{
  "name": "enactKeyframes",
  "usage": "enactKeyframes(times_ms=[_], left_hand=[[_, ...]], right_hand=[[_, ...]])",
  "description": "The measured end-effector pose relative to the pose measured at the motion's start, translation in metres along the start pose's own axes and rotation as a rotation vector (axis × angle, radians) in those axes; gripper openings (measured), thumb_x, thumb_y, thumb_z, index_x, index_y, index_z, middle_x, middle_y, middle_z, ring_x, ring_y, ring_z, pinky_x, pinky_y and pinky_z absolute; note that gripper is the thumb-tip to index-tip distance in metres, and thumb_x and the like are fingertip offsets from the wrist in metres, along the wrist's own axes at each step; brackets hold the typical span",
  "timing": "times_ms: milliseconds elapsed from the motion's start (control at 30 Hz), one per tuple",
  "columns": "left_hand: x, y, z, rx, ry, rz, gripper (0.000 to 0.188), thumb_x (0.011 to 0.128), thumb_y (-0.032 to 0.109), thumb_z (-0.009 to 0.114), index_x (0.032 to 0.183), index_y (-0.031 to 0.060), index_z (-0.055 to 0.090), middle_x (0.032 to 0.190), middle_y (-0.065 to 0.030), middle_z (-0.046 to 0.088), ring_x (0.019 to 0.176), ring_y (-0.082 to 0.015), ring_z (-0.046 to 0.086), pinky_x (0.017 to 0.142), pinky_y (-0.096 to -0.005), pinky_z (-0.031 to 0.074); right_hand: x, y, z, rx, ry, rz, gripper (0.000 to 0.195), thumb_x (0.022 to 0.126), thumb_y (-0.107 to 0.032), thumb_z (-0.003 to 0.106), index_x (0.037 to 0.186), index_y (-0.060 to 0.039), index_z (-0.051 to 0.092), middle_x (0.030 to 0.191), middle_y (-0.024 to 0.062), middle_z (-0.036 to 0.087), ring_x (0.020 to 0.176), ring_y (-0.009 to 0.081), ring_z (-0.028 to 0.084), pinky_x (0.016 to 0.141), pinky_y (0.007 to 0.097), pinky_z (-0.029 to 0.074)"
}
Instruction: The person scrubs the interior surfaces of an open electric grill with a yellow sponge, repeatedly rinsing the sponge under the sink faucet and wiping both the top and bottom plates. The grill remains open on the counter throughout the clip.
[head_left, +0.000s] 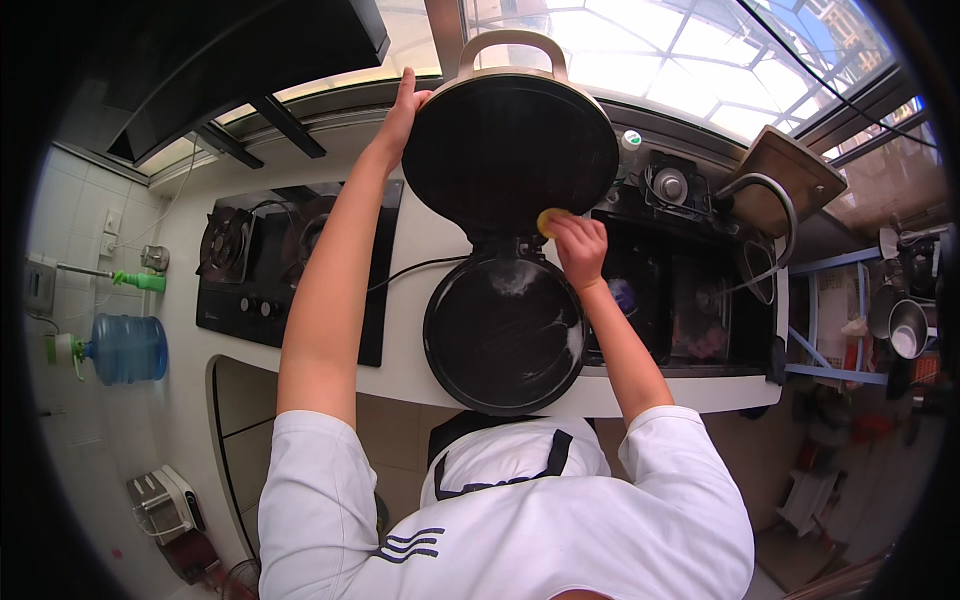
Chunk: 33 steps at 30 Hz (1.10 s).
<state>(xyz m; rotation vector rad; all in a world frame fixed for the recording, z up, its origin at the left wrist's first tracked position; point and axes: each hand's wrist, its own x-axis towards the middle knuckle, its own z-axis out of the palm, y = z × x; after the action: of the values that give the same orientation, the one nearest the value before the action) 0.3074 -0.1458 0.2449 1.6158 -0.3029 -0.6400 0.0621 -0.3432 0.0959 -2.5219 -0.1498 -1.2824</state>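
A round electric griddle stands opened on the white counter, its dark upper plate (510, 142) raised and its lower plate (502, 337) lying flat towards me. My left hand (401, 120) grips the upper lid's left rim, thumb pointing up. A beige handle (514, 45) arches from the top of the lid. In my right hand (579, 247) is a yellow sponge (553, 223), held against the upper plate's lower right edge near the hinge (510, 246). White, foamy-looking patches (514, 279) mark the lower plate near the hinge and along its right side.
Left of the griddle is a black gas hob (300, 262), with a range hood (247, 67) above. To the right are a dark sink (675, 300) with a curved faucet (784, 202), a plastic bottle (628, 161) and a cutting board (787, 176). A power cord (416, 267) crosses the counter.
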Motion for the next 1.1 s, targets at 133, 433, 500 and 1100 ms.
enactKeyframes(times_ms=[133, 433, 500, 1100], left_hand=[[0.0, 0.003, 0.003, -0.016, -0.009, 0.004, 0.084, 0.086, 0.073, 0.014, 0.1, 0.0046, 0.061, 0.079, 0.0012, 0.056, 0.078, -0.0099, 0.05, 0.076, -0.0234, 0.038], [-0.004, 0.006, 0.007, -0.022, 0.002, 0.022, 0.083, 0.087, 0.071, 0.015, 0.102, 0.0035, 0.06, 0.081, 0.0003, 0.058, 0.079, -0.0103, 0.052, 0.077, -0.0229, 0.039], [-0.003, 0.005, 0.007, -0.03, -0.002, 0.025, 0.082, 0.088, 0.071, 0.015, 0.101, 0.0035, 0.06, 0.081, 0.0005, 0.058, 0.078, -0.0101, 0.051, 0.076, -0.0228, 0.039], [-0.001, 0.003, 0.007, -0.03, 0.026, 0.015, 0.077, 0.087, 0.072, 0.017, 0.09, 0.0072, 0.06, 0.074, 0.004, 0.053, 0.073, -0.0084, 0.048, 0.071, -0.0229, 0.037]], right_hand=[[0.02, 0.014, -0.007, -0.144, 0.211, 0.209, 0.021, 0.065, -0.002, 0.066, 0.084, -0.0117, 0.066, 0.091, -0.001, 0.066, 0.088, 0.0176, 0.061, 0.079, 0.033, 0.039], [-0.019, -0.026, 0.039, 0.005, -0.156, 0.014, 0.014, 0.069, -0.012, 0.058, 0.083, -0.013, 0.061, 0.091, 0.0006, 0.063, 0.09, 0.0162, 0.059, 0.078, 0.033, 0.041], [-0.023, -0.034, 0.048, 0.061, -0.229, -0.051, 0.014, 0.069, -0.012, 0.058, 0.083, -0.0123, 0.06, 0.089, 0.0019, 0.062, 0.09, 0.0171, 0.059, 0.078, 0.0333, 0.042], [-0.048, -0.05, 0.044, 0.182, -0.311, 0.143, 0.013, 0.067, -0.005, 0.058, 0.079, -0.0089, 0.06, 0.082, 0.0054, 0.064, 0.082, 0.0224, 0.06, 0.076, 0.0357, 0.043]])
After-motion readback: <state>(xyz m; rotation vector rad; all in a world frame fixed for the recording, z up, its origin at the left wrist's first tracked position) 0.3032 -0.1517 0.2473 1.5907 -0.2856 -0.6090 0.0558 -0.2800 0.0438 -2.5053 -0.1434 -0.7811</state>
